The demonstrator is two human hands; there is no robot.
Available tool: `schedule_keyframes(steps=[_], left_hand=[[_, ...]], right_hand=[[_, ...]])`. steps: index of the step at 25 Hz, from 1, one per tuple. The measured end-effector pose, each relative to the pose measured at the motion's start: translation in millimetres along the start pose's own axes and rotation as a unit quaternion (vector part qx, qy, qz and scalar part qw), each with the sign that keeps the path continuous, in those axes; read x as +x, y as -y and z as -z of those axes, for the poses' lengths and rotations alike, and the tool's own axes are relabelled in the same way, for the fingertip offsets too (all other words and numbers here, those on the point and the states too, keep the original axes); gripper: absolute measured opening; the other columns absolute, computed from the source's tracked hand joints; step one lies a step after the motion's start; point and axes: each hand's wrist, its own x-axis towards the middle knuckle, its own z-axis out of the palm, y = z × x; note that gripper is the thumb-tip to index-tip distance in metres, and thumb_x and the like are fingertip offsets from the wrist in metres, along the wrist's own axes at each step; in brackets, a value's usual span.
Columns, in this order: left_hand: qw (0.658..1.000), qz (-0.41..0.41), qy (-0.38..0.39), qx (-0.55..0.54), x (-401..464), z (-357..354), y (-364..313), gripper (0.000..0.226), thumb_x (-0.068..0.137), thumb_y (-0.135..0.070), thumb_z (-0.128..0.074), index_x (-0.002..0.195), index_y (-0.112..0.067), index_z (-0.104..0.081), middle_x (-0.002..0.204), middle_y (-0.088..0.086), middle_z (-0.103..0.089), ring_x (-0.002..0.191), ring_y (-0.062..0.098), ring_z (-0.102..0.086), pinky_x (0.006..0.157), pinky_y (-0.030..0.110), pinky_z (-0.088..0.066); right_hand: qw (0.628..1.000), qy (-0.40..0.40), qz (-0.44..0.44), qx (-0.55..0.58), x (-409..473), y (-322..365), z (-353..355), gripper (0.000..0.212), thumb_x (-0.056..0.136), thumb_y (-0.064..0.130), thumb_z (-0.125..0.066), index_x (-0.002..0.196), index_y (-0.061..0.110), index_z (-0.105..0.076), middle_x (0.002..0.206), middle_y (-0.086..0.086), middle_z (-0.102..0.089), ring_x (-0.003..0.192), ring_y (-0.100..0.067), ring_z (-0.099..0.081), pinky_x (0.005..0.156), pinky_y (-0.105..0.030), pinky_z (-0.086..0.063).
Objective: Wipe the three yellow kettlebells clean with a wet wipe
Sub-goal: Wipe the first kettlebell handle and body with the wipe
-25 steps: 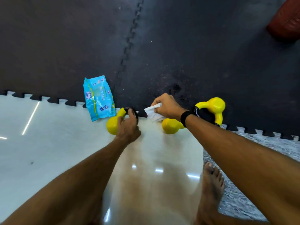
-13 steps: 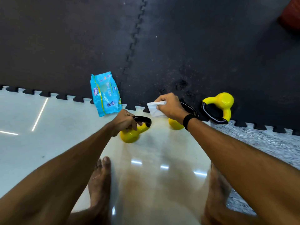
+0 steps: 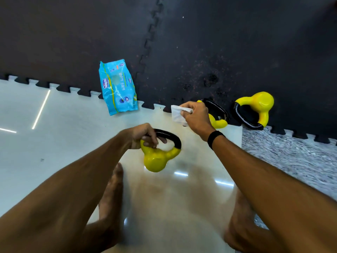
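The left hand [image 3: 144, 136] grips the black handle of a glossy yellow kettlebell [image 3: 156, 157] near the wipes pack [image 3: 117, 86]. The right hand [image 3: 196, 115] pinches a white wet wipe [image 3: 176, 114], half hiding a second kettlebell [image 3: 218, 122]; a third [image 3: 260, 105] lies beyond.

Your left hand [image 3: 144, 136] grips the near kettlebell [image 3: 158, 156] by its black handle, off the floor; right hand [image 3: 196, 115] pinches a wet wipe [image 3: 176, 114], w/ two other kettlebells [image 3: 255, 110] behind.

Probably gym: interlocking mats [image 3: 218, 42], kettlebells [image 3: 259, 106].
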Motion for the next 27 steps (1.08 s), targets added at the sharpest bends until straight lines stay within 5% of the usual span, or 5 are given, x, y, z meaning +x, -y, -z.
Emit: schedule_keyframes(steps=[4,12,15,18,27], left_hand=[[0.968,0.041,-0.032,0.246,29,-46,-19,0.022,0.072,0.005,-0.059,0.090,0.007,-0.071,0.073,0.014,-0.066,0.050,0.015,-0.043,0.052,0.022,-0.047],[0.880,-0.127,-0.261,0.377,40,-58,-12,0.047,0.076,-0.004,-0.060,0.123,-0.003,-0.058,0.120,0.018,-0.056,0.108,0.029,-0.055,0.081,0.031,-0.049],[0.844,-0.261,-0.416,0.218,23,-58,10,0.044,0.073,-0.005,-0.056,0.117,-0.001,-0.056,0.116,0.020,-0.053,0.103,0.030,-0.055,0.079,0.030,-0.043],[0.804,-0.173,-0.514,0.243,20,-68,39,0.029,0.082,-0.015,-0.046,0.105,-0.002,-0.059,0.112,0.019,-0.057,0.107,0.036,-0.053,0.088,0.040,-0.042],[0.746,-0.149,-0.577,0.296,42,-79,57,0.035,0.091,-0.018,-0.032,0.092,0.001,-0.062,0.098,0.021,-0.062,0.094,0.038,-0.056,0.081,0.044,-0.041]], right_hand=[[1.000,-0.024,-0.015,-0.010,1,-1,5,0.009,0.086,0.004,-0.061,0.093,0.007,-0.066,0.089,-0.007,-0.063,0.086,-0.029,-0.064,0.070,-0.048,-0.058],[0.998,-0.025,-0.042,0.030,-26,-15,18,0.007,0.091,0.004,-0.058,0.095,0.009,-0.057,0.093,-0.010,-0.061,0.076,-0.028,-0.066,0.048,-0.039,-0.059],[0.994,-0.039,-0.057,0.089,-44,-23,13,0.009,0.091,-0.001,-0.053,0.092,0.008,-0.052,0.093,-0.016,-0.061,0.065,-0.035,-0.069,0.043,-0.035,-0.056],[0.990,-0.088,-0.067,0.082,-64,-39,2,0.011,0.086,-0.006,-0.057,0.088,0.005,-0.058,0.091,-0.015,-0.063,0.071,-0.032,-0.069,0.050,-0.035,-0.059],[0.987,0.003,0.136,-0.090,-69,-56,-47,0.015,0.086,0.006,-0.062,0.098,0.000,-0.069,0.098,-0.015,-0.065,0.094,-0.028,-0.061,0.084,-0.036,-0.053]])
